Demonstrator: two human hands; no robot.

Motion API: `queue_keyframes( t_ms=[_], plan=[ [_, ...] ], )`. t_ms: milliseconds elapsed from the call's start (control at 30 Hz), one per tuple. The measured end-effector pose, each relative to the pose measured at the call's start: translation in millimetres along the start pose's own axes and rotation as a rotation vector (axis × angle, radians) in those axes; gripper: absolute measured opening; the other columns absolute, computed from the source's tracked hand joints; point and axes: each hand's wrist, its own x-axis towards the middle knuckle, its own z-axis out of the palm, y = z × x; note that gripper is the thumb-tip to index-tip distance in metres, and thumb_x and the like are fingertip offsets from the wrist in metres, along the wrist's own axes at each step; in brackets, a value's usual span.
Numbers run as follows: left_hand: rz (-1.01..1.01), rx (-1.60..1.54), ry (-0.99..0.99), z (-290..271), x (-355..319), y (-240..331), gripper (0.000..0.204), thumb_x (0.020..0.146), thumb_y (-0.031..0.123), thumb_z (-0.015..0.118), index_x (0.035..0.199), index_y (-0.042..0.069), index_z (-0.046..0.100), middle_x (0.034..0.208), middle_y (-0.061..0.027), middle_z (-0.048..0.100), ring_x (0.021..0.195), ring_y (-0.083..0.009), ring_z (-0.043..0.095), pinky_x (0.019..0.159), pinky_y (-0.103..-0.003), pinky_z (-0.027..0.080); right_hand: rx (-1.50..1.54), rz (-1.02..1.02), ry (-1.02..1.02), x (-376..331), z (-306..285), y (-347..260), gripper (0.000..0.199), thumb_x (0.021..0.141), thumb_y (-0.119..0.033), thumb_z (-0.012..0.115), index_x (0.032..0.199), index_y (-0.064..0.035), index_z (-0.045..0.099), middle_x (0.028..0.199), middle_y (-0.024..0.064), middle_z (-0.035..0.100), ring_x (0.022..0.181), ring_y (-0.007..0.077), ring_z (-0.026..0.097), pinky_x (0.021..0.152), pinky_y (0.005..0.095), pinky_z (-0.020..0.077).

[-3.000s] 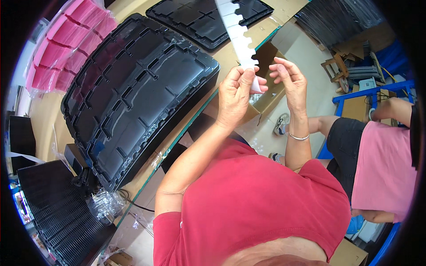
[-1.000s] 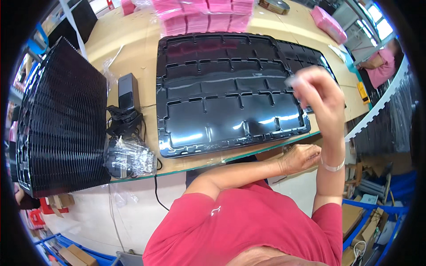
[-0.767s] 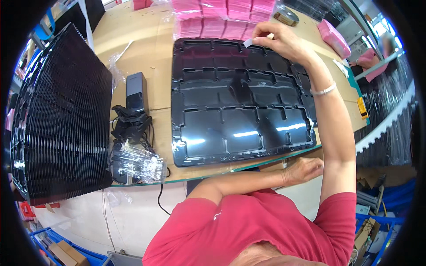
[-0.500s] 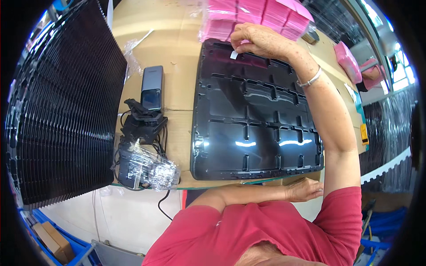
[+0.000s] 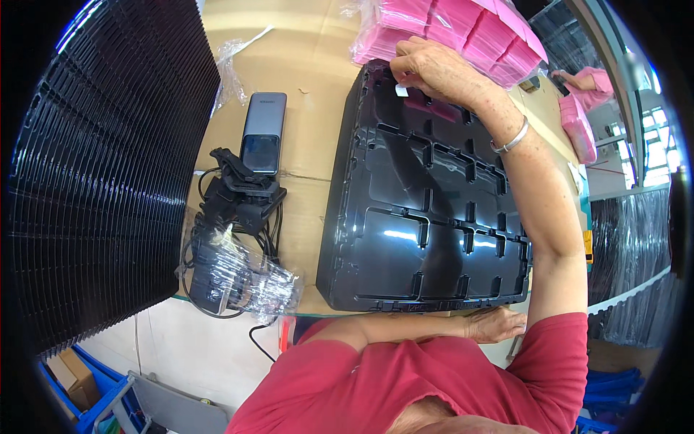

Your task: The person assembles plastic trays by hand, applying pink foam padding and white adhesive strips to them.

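While a tall stack of thin black sheets fills the left of the frame, a grey rectangular device lies at left of centre on the brown tabletop, with black cables and crumpled clear plastic below it. In the middle sits a glossy black moulded tray, its surface divided by raised ridges. Over the tray's upper left part, the right hand has its thumb and fingers closed on a small white tab; whether the tab touches the tray cannot be told. Plastic-wrapped pink bundles lie just behind, at the top. At lower right of centre, below the tray's near edge, the left hand is loosely curled; its grip cannot be told. A white toothed strip shows farther right, beyond the right forearm.
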Motion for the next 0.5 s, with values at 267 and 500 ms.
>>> queue_keyframes(
  t_ms=[267, 500],
  plan=[
    [-0.158, -0.011, -0.261, -19.2, 5.7, 18.2, 0.029, 0.088, 0.003, 0.053, 0.116, -0.004, 0.051, 0.103, -0.0217, 0.057, 0.094, -0.0356, 0.06, 0.085, -0.04, 0.05, 0.323, 0.216, 0.078, -10.8, 13.8, 6.5, 0.012, 0.077, -0.015, 0.072, 0.084, -0.0083, 0.066, 0.085, 0.0051, 0.058, 0.088, 0.0225, 0.057, 0.078, 0.0347, 0.0456],
    [0.005, 0.054, -0.151, -16.9, 2.6, 15.9, 0.031, 0.081, 0.0, 0.056, 0.111, -0.006, 0.054, 0.106, -0.0207, 0.059, 0.096, -0.0321, 0.062, 0.087, -0.038, 0.05, 0.794, 0.405, 0.147, -20.2, 39.6, 7.4, 0.024, 0.072, -0.025, 0.081, 0.085, -0.0096, 0.071, 0.087, -0.0007, 0.061, 0.085, 0.0135, 0.056, 0.078, 0.0295, 0.0424]
  ],
)
